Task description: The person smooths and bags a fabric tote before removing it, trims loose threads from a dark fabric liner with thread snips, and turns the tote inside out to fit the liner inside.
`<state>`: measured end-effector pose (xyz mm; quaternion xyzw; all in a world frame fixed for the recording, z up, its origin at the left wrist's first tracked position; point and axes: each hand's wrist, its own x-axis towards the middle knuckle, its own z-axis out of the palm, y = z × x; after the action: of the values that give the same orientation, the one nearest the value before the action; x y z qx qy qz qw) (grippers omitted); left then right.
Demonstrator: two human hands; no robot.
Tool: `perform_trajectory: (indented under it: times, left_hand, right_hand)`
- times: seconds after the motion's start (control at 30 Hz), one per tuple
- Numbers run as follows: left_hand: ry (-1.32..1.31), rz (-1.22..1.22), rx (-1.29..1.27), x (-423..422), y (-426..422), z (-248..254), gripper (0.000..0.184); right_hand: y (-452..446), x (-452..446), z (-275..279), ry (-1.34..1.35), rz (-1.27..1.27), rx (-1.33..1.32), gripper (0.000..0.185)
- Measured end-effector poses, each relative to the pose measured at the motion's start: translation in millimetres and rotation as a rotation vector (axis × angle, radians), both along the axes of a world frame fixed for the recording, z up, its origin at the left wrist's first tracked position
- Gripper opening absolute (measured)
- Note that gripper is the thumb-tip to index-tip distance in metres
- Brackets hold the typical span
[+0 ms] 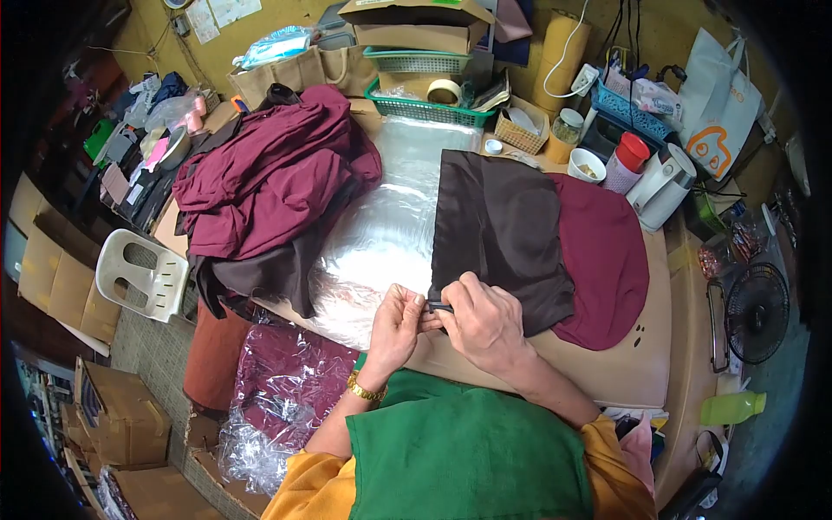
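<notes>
Near the table's front edge, my left hand has its fingers pinched together beside the corner of a black cloth; what it pinches is too small to make out. My right hand is closed around a small dark tool, whose end reaches my left fingertips. The black cloth lies flat over a maroon cloth on the right. Clear plastic sheets lie left of it. Farther left is a crumpled heap of maroon and black garments.
Green baskets, a jar, a white bowl, a red-lidded container and a white kettle line the back. A white plastic chair stands left; plastic-wrapped maroon items lie below the table edge.
</notes>
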<state>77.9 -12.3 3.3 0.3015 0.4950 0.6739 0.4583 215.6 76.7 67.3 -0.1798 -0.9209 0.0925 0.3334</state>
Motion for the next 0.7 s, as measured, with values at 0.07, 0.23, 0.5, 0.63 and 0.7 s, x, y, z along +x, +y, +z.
perform_trajectory:
  times: [0.07,0.23,0.5,0.63,0.7]
  left_hand:
    - [-0.011,-0.002,0.022,1,0,2,0.017]
    - [0.058,-0.026,0.012,-3,-2,6,0.02]
    - [0.737,-0.687,-0.284,-28,-31,-4,0.028]
    - [0.841,-0.26,-0.793,-77,-80,42,0.017]
    - [1.197,0.034,-0.679,-100,-111,44,0.024]
  right_hand:
    - [0,-1,-5,-0.041,-0.02,-0.022,0.029]
    - [10,0,-9,0.027,-0.058,-0.269,0.031]
    - [89,7,-111,-0.093,-0.192,-0.332,0.019]
    - [93,5,-115,0.015,-0.275,-0.378,0.012]
    - [90,4,-114,0.002,-0.286,-0.338,0.013]
